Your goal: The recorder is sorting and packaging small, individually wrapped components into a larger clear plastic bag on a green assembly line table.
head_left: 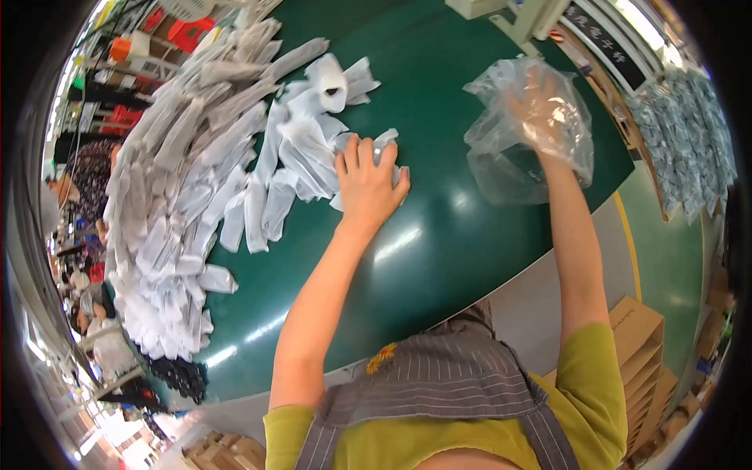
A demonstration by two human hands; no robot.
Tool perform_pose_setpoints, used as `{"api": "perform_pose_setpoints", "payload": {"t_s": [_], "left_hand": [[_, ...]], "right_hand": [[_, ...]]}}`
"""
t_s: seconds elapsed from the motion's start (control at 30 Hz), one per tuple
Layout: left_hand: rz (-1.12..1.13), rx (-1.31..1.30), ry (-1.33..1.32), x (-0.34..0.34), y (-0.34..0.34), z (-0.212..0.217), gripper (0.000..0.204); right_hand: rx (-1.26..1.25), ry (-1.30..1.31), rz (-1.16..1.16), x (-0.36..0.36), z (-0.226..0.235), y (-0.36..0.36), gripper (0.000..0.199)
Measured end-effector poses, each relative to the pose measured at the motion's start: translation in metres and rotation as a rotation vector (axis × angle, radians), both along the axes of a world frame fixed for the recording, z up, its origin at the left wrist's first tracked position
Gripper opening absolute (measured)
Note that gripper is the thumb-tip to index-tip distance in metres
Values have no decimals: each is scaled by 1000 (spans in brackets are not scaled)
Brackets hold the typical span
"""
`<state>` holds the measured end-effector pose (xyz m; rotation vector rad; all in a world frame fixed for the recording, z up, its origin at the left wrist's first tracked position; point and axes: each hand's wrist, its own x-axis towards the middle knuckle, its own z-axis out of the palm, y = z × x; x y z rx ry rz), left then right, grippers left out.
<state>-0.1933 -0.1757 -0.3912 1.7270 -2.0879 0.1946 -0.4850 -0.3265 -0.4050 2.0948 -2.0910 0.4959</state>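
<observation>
Lettering on a panel and a box

A dark, long rectangular panel [605,45] at the upper right bears a row of large pale characters. A brown cardboard box [631,329] at the lower right carries small dark print, too blurred to read.

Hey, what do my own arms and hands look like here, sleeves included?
Your left hand and right hand are gloveless; the forearms are bare, with no watch visible. Short yellow-green sleeves cover the upper arms.
</observation>
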Motion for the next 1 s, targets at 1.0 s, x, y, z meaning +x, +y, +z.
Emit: {"api": "perform_pose_setpoints", "payload": {"t_s": [1.0], "left_hand": [[378, 110, 308, 116, 203, 23, 46]], "right_hand": [[252, -503, 1131, 221, 72, 187, 42]]}}
